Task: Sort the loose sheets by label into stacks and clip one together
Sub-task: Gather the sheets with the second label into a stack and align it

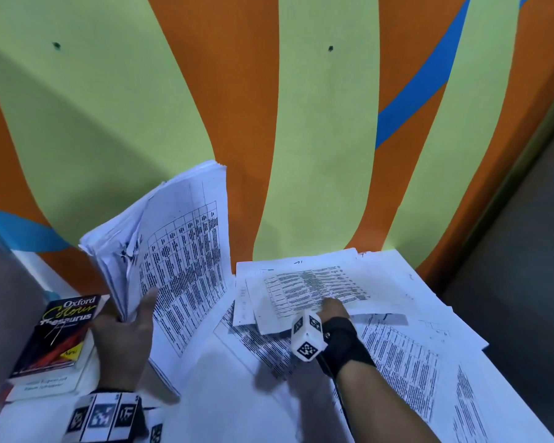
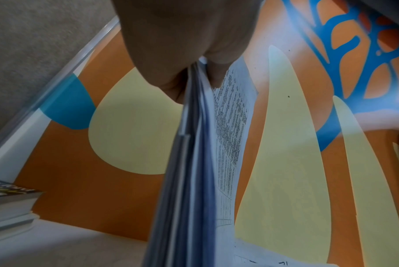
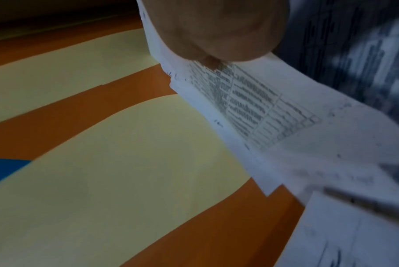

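**Fingers on paper, both sides**

Fingers of my left hand (image 1: 122,334) clamp the upright bundle of sheets (image 1: 170,251) at lower left of frame; my right hand (image 1: 333,310) pinches one printed sheet (image 1: 317,289) over the spread piles at lower centre. I judge the bundle may fan and spill, since only its bottom edge is held.

The head view is looking forward and down from above the tabletop (image 1: 224,394), taking in both hands, the sheets (image 1: 397,314) and the striped wall (image 1: 317,123) behind. The left wrist view is sitting very near a held stack (image 2: 193,162), looking edge-on along it toward the same wall (image 2: 285,162). The right wrist view is skimming close over one sheet (image 3: 273,117), facing that wall (image 3: 102,162) too.
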Tool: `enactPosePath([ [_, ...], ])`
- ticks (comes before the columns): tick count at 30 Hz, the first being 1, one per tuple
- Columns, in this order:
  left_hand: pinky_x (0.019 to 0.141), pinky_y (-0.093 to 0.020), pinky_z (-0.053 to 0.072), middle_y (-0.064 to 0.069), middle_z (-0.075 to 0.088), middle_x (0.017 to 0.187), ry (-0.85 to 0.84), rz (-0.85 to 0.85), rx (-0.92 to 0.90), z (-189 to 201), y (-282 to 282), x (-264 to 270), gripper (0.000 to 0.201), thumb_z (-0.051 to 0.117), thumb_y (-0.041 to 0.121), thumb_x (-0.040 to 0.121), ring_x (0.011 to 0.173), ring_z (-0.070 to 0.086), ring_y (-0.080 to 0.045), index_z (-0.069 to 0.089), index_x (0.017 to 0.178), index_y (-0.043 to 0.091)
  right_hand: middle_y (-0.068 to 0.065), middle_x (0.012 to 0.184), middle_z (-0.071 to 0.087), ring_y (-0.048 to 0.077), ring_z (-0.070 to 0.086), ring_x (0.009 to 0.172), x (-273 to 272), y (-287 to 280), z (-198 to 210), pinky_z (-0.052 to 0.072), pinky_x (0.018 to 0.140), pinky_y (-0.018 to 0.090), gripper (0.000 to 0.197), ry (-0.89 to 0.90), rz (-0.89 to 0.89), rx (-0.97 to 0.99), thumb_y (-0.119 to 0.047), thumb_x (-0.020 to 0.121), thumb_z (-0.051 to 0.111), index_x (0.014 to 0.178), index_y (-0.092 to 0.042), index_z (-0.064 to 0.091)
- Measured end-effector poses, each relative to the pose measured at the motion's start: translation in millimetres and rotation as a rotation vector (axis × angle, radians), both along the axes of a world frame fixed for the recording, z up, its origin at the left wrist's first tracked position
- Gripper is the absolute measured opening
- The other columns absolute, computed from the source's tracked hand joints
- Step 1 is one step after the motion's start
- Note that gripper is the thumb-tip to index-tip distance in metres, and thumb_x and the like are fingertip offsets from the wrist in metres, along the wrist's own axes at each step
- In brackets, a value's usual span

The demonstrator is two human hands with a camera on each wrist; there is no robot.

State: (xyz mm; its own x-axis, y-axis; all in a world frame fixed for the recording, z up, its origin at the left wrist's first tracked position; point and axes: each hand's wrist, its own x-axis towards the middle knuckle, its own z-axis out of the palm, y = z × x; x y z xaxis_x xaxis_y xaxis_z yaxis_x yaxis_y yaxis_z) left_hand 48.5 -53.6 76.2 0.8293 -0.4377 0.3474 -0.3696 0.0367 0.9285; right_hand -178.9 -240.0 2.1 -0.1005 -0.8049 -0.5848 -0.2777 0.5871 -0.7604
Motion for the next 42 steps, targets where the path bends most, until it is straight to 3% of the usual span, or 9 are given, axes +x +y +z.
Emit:
enactPosePath([
  [3, 0.085, -0.037, 0.042, -0.009, 0.063, 0.100, 0.026, -0.028, 0.030, 0.5, 0.5, 4.0, 0.012, 0.070, 0.013, 0.083, 0.095, 0.059, -0.023, 0.061, 0.091, 0.008, 0.018, 0.130, 0.056, 0.033, 0.058, 0.116, -10.1, -0.6, -6.1, 0.048, 0.060, 0.021, 0.039, -0.236, -0.304, -0.021, -0.016, 0.093, 0.053, 0.128, 0.002, 0.051],
  [8, 0.084, -0.036, 0.042, -0.009, 0.064, 0.095, 0.073, -0.009, 0.054, -7.3, 0.3, 14.1, 0.015, 0.071, 0.016, 0.083, 0.093, 0.061, -0.024, 0.063, 0.090, 0.006, 0.020, 0.100, 0.064, 0.030, 0.059, 0.082, -24.3, 7.8, 24.3, 0.045, 0.070, 0.040, 0.021, -0.101, -0.552, -0.295, -0.009, 0.082, 0.066, 0.099, 0.004, 0.061],
  [11, 0.087, -0.037, 0.044, -0.011, 0.066, 0.101, 0.172, 0.017, 0.024, -10.7, -3.3, 20.0, 0.029, 0.070, 0.021, 0.084, 0.095, 0.062, -0.024, 0.065, 0.104, -0.001, 0.006, 0.058, 0.055, 0.019, 0.047, 0.055, -29.8, 13.6, 51.9, 0.040, 0.064, 0.032, 0.034, -0.084, -0.383, -0.610, -0.006, 0.078, 0.070, 0.054, -0.017, 0.047],
  [16, 0.092, -0.035, 0.040, -0.005, 0.056, 0.110, 0.266, 0.028, 0.002, -12.0, -18.6, 19.6, 0.042, 0.069, 0.019, 0.086, 0.102, 0.053, -0.019, 0.055, 0.120, -0.002, -0.015, 0.043, 0.046, 0.004, 0.040, 0.043, -27.5, 35.8, 132.8, 0.035, 0.049, 0.017, 0.043, -0.295, 0.006, -0.882, 0.002, 0.079, 0.072, 0.051, -0.021, 0.050],
  [23, 0.088, -0.034, 0.042, -0.007, 0.060, 0.107, 0.282, -0.072, 0.012, -21.2, -34.6, 13.9, 0.019, 0.068, 0.009, 0.087, 0.099, 0.056, -0.020, 0.060, 0.103, 0.004, 0.022, 0.104, 0.069, 0.042, 0.062, 0.103, -40.9, 28.0, 194.8, 0.049, 0.094, 0.058, 0.033, -0.903, 0.166, -0.694, -0.004, 0.062, 0.074, 0.095, -0.003, 0.070],
  [27, 0.079, -0.031, 0.049, 0.006, 0.069, 0.091, 0.325, -0.208, 0.106, -41.3, -37.3, 21.2, 0.005, 0.067, 0.015, 0.088, 0.093, 0.065, -0.020, 0.070, 0.092, 0.017, 0.024, 0.127, 0.061, 0.040, 0.056, 0.119, -52.3, -2.1, 157.7, 0.040, 0.102, 0.063, 0.075, -0.820, 0.176, -0.502, -0.014, 0.063, 0.083, 0.128, 0.006, 0.051],
  [31, 0.081, -0.034, 0.043, 0.015, 0.068, 0.062, 0.402, -0.291, 0.125, -45.3, -38.4, 7.0, 0.014, 0.068, 0.011, 0.087, 0.073, 0.059, -0.015, 0.064, 0.077, 0.021, 0.010, 0.112, 0.071, 0.022, 0.068, 0.103, -51.0, -16.5, 104.8, 0.049, 0.098, 0.049, 0.048, -0.496, 0.350, -0.480, -0.006, 0.075, 0.073, 0.121, 0.003, 0.060],
  [36, 0.085, -0.042, 0.054, 0.001, 0.076, 0.097, 0.583, -0.488, 0.214, -48.6, -36.3, -11.9, 0.013, 0.062, 0.010, 0.090, 0.090, 0.071, -0.020, 0.070, 0.099, 0.017, -0.003, 0.108, 0.070, 0.008, 0.069, 0.090, -39.6, -11.0, 52.6, 0.055, 0.067, 0.015, 0.052, -0.343, 0.486, -0.460, 0.007, 0.077, 0.071, 0.122, -0.013, 0.056],
  [42, 0.068, -0.025, 0.057, 0.010, 0.075, 0.097, 0.600, -0.617, 0.262, -53.3, -34.0, -20.5, 0.045, 0.069, 0.052, 0.076, 0.093, 0.071, -0.011, 0.067, 0.109, 0.022, 0.009, 0.094, 0.070, 0.024, 0.064, 0.088, -34.6, -16.3, 22.4, 0.051, 0.075, 0.031, 0.027, -0.085, 0.564, -0.401, -0.017, 0.085, 0.072, 0.106, -0.004, 0.063],
])
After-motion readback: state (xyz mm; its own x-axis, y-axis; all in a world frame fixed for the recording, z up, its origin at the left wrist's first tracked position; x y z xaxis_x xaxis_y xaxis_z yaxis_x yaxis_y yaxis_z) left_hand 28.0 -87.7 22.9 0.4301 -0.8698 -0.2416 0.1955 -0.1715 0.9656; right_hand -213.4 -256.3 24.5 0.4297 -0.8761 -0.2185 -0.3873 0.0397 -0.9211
